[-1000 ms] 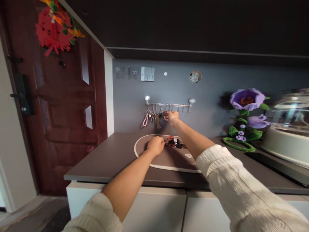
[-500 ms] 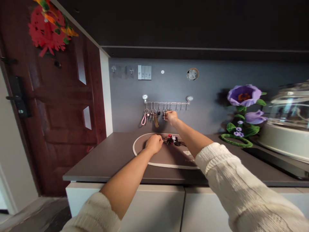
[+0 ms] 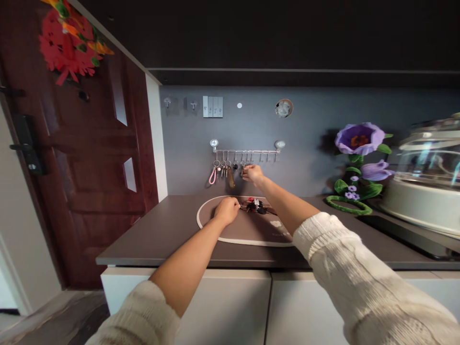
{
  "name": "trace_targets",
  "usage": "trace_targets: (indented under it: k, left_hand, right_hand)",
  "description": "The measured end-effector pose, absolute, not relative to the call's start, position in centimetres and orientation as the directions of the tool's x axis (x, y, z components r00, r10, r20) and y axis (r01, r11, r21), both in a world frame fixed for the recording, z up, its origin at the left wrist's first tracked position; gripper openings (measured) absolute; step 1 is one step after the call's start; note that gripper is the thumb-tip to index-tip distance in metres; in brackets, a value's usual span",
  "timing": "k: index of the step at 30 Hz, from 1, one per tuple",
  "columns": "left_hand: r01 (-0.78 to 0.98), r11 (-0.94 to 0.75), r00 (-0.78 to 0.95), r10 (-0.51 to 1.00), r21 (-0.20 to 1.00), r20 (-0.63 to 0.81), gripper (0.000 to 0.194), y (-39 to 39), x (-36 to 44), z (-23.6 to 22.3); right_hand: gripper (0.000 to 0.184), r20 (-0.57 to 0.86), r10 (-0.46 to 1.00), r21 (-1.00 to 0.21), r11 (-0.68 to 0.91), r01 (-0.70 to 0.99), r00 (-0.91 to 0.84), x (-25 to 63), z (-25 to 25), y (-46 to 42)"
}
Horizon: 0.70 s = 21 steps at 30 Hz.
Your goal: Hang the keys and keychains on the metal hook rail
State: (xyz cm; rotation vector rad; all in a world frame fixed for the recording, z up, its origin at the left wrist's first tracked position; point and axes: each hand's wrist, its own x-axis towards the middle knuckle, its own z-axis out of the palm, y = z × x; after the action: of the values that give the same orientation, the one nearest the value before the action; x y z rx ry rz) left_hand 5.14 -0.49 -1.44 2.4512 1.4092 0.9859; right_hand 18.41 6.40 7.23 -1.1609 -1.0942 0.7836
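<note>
My right hand [image 3: 253, 174] is closed on a small bunch of keys [image 3: 243, 170] whose ring is at a hook of the metal rail [image 3: 247, 152] on the wall. Left of it, more sets of keys hang from the rail, among them a pink strap [image 3: 212, 176] and a brown fob [image 3: 231, 178]. Low over the brown mat [image 3: 247, 235], my left hand [image 3: 227, 211] has its fingers pinched together at the left end of a pile of keys [image 3: 256, 206] with black and red parts. What lies between those fingertips is too small to make out.
Purple artificial flowers [image 3: 360, 140] and a clear-domed appliance [image 3: 427, 191] stand on the right of the counter, a dark flat panel [image 3: 406, 235] before them. A dark cabinet [image 3: 280, 33] overhangs the counter. At left is a red-brown door [image 3: 100, 191].
The view has shifted slightly. My right hand stays at the same hook with its keys, and my left hand remains pinched beside the pile.
</note>
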Motion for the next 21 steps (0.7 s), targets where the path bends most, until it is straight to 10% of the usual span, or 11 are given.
trace_targets:
  k: [14, 21]
  left_hand:
    - [0.693, -0.606, 0.376, 0.766, 0.391, 0.522, 0.02, -0.1, 4.9, -1.6]
    - [0.729, -0.627, 0.435, 0.735, 0.276, 0.519, 0.021, -0.7, 5.5, -0.8]
  right_hand:
    - [0.012, 0.281, 0.921, -0.96, 0.271, 0.074, 0.27, 19.5, 5.1, 2.7]
    - [0.008, 0.448, 0.847, -0.85, 0.304, 0.429, 0.286, 21.0, 2.7, 0.1]
